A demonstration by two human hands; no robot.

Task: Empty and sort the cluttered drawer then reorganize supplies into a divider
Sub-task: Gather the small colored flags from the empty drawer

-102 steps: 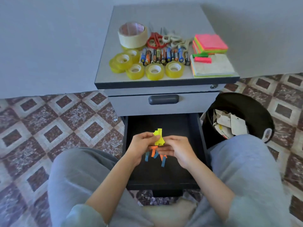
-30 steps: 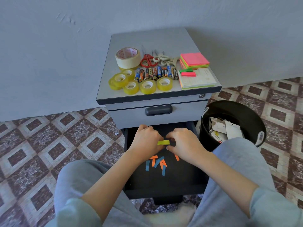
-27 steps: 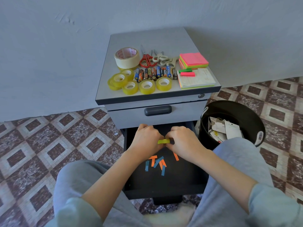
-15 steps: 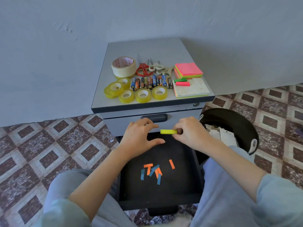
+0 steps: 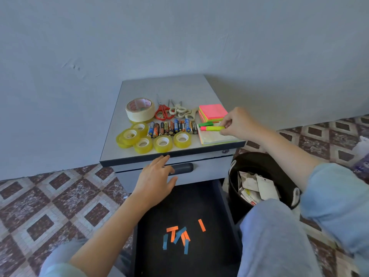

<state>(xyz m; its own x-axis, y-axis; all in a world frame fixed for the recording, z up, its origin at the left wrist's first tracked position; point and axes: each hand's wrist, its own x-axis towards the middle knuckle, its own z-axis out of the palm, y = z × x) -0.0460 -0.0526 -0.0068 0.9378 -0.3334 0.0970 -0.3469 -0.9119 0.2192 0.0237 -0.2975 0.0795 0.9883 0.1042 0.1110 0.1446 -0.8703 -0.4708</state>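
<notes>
While the right hand (image 5: 237,124) pinches the small stack of yellow flags (image 5: 215,128) by its right end, the part to get right is the set-down. I judge it best to lower the stack flat onto the white notepad (image 5: 217,137), beside the pink flags (image 5: 203,128) and green flags (image 5: 205,124), so each colour keeps its own pile on the cabinet top (image 5: 165,86). Thumb and fingertips curl tight on the stack, and the forearm reaches across above the bin (image 5: 247,156). The left hand (image 5: 157,176) holds nothing, its fingers spread and relaxed by the shut upper drawer's handle (image 5: 183,167); whether it touches the handle I cannot tell. Orange and blue flags (image 5: 177,234) lie loose in the open drawer (image 5: 209,256), not yet gathered.
</notes>
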